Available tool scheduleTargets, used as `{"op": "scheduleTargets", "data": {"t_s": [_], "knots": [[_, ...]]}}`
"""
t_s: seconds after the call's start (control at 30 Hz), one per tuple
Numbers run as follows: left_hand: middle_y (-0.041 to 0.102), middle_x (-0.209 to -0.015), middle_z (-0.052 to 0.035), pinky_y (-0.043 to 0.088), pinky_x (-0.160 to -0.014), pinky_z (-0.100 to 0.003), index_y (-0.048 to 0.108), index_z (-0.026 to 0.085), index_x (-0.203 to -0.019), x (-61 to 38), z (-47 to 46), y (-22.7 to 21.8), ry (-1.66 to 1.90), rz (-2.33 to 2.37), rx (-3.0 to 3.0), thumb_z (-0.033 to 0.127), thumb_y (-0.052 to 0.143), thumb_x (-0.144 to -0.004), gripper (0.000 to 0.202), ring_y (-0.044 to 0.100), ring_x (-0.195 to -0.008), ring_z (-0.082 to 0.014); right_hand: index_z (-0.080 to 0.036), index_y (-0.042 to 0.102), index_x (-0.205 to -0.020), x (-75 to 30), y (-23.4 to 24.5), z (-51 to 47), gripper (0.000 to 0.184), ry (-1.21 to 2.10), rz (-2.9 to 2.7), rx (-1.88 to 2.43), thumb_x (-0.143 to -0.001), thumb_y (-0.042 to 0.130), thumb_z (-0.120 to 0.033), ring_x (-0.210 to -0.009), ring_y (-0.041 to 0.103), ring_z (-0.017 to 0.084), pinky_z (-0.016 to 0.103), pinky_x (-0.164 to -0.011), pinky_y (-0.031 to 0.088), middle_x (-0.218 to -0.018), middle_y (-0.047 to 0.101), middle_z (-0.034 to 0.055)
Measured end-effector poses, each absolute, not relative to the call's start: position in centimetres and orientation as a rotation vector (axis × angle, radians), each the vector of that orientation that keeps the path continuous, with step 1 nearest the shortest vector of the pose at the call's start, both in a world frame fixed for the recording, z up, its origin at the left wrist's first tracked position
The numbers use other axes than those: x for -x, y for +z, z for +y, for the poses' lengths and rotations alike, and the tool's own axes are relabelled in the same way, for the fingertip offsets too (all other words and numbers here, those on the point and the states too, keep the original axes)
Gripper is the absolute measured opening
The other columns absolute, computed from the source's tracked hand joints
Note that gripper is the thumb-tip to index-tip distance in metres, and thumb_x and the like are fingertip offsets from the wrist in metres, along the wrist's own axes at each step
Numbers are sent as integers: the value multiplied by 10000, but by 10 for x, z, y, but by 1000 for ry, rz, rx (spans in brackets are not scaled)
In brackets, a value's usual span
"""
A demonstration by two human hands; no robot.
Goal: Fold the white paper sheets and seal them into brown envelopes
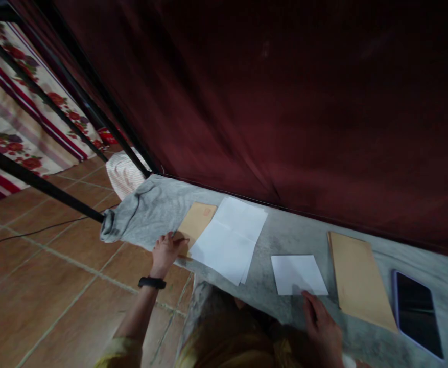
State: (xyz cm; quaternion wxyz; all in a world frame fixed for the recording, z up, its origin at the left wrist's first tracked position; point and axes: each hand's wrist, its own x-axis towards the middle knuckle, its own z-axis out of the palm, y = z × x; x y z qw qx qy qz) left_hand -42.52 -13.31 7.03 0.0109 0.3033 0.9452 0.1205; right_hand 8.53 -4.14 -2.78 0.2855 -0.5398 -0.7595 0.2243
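Observation:
Toward the left of the cloth lies a brown envelope (197, 220), partly covered by white sheets of paper. My left hand (165, 251), with a dark band at the wrist, is closed on the envelope's near left edge, its thumb across the top. The white sheets (229, 237) overlap and show fold creases. Right of them is a smaller folded white paper (298, 273), lying flat. My right hand (323, 327) touches its near edge with an outstretched fingertip, the other fingers loosely bent and partly in shadow.
A stack of brown envelopes (361, 278) lies at the right, beside a phone (418, 312) with a dark screen. Grey cloth (143, 204) covers the narrow surface. Behind it hangs a dark red curtain (224, 128); black metal bars (43, 186) stand at left over the tiled floor (55, 286).

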Motion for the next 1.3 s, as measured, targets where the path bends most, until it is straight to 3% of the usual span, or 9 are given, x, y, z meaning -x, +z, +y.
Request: {"op": "scheduleTargets", "data": {"t_s": [0.17, 0.3, 0.53, 0.77, 0.97, 1.13, 1.3], "knots": [[678, -1006, -134, 464, -882, -361, 617, 148, -1059, 441, -131, 59, 484, 2882, -952, 482, 735, -698, 507, 636, -1036, -317, -183, 705, -1135, -86, -33, -43, 584, 550, -2063, 1390, -1008, 335, -617, -943, 747, 266, 353, -754, 608, -1117, 756, 140], [655, -852, -68, 462, -785, -326, 583, 197, -865, 448, -131, 59, 615, 2827, -959, 459, 730, -650, 370, 642, -914, -279, -168, 698, -1143, -86, -34, -43, 592, 505, -2099, 1353, -1026, 311, -601, -925, 742, 264, 344, -725, 599, -1095, 758, 145], [550, -673, -7, 416, -663, -318, 482, 234, -665, 449, -129, 63, 944, 2776, -827, 402, 705, -582, 291, 571, -749, -231, -169, 679, -1164, -87, -37, -43, 459, 429, -2159, 1262, -1054, 334, -451, -993, 733, 277, 379, -814, 590, -1139, 746, 155], [520, -571, 26, 356, -548, -288, 518, 217, -673, 459, -134, 86, 1350, 2631, -630, 407, 681, -661, 250, 477, -573, -164, -171, 691, -1141, -86, -39, -41, 489, 477, -2112, 1302, -1038, 350, -506, -923, 744, 275, 345, -735, 595, -1112, 751, 155], [519, -619, 43, 308, -531, -244, 546, 209, -732, 468, -139, 125, 1755, 2534, -427, 329, 739, -679, 234, 448, -595, -133, -172, 704, -1137, -82, -36, -41, 518, 528, -2048, 1333, -1018, 362, -543, -902, 743, 283, 364, -723, 598, -1088, 754, 158], [522, -679, 56, 380, -571, -205, 511, 205, -741, 425, -128, 133, 2105, 2221, -180, 273, 703, -717, 205, 479, -628, -99, -196, 731, -1081, -79, -20, -42, 515, 674, -1933, 1372, -982, 413, -590, -930, 741, 301, 393, -773, 602, -1095, 757, 149], [600, -642, 9, 481, -561, -266, 578, 184, -692, 342, -99, 107, 2094, 1740, 6, 215, 741, -648, 172, 581, -589, -145, -200, 729, -1093, -60, 21, -52, 476, 1018, -1733, 1378, -942, 502, -590, -884, 730, 267, 351, -770, 590, -996, 765, 115]]}}
